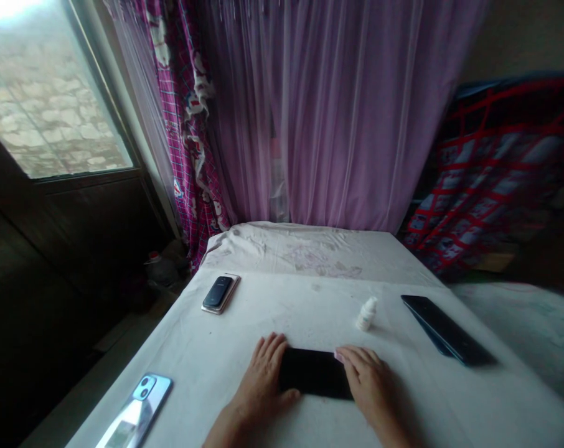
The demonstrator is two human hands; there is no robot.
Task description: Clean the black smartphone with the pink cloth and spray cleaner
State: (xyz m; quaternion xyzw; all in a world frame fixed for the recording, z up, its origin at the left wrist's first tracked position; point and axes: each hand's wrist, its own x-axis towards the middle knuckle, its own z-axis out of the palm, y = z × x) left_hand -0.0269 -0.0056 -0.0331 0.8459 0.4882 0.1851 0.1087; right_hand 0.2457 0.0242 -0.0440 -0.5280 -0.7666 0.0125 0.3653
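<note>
Black smartphone lies flat on white cloth, lower centre of frame, between left hand and right hand, both spread wide, touching its ends without gripping.

Small white bottle, black smartphone, silver smartphone — sheer purple curtain

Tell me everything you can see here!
Silver-blue smartphone: 1, silver-blue, table's near left.
Stacked phones: 2, black on rose-gold, table's far left.
Dark smartphone: 1, black, table's right.
Black smartphone: 1, black, between the hands.
Small bottle: 1, white, table's middle.
Tablecloth: 1, white, over the table.
Sheer curtain: 1, lilac, behind the table.
Patterned curtain: 1, pink, left of it.
Blanket: 1, red and black, far right.
Left hand: 1, bare, phone's left edge.
Right hand: 1, bare, phone's right edge.
</note>
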